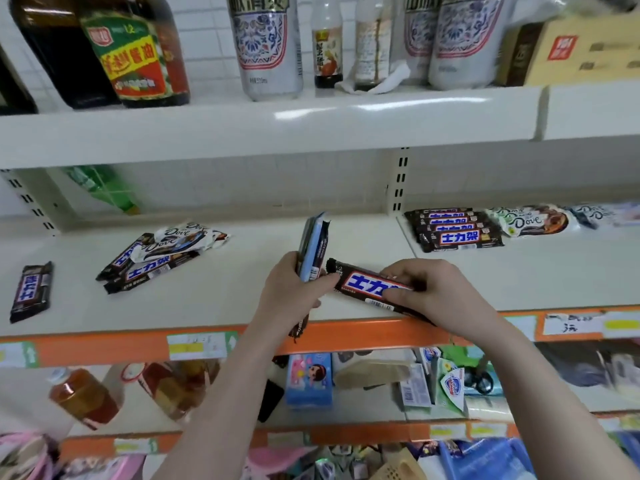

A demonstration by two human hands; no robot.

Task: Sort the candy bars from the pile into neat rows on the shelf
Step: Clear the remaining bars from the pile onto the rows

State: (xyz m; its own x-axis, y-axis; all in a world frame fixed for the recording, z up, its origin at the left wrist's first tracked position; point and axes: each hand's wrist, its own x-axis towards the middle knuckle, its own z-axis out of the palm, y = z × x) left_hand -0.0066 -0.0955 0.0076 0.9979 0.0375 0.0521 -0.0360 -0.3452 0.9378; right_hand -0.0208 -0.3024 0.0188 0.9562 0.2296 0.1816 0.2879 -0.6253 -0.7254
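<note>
My left hand point(289, 289) grips an upright bundle of candy bars point(313, 251) over the middle of the white shelf point(214, 296). My right hand point(429, 292) pinches one dark Snickers bar point(367, 284), held flat with its left end against the bundle. A loose pile of Snickers and Dove bars point(162, 252) lies at the shelf's left. A single Snickers bar point(31, 291) lies apart at the far left. On the right section, a neat row of Snickers bars point(455, 230) sits beside Dove bars point(530, 221).
An orange shelf edge with price labels point(194, 346) runs along the front. The upper shelf point(277, 126) holds sauce bottles and cans. A green bottle point(104, 188) lies at the back left. Lower shelves hold bottles, boxes and packets.
</note>
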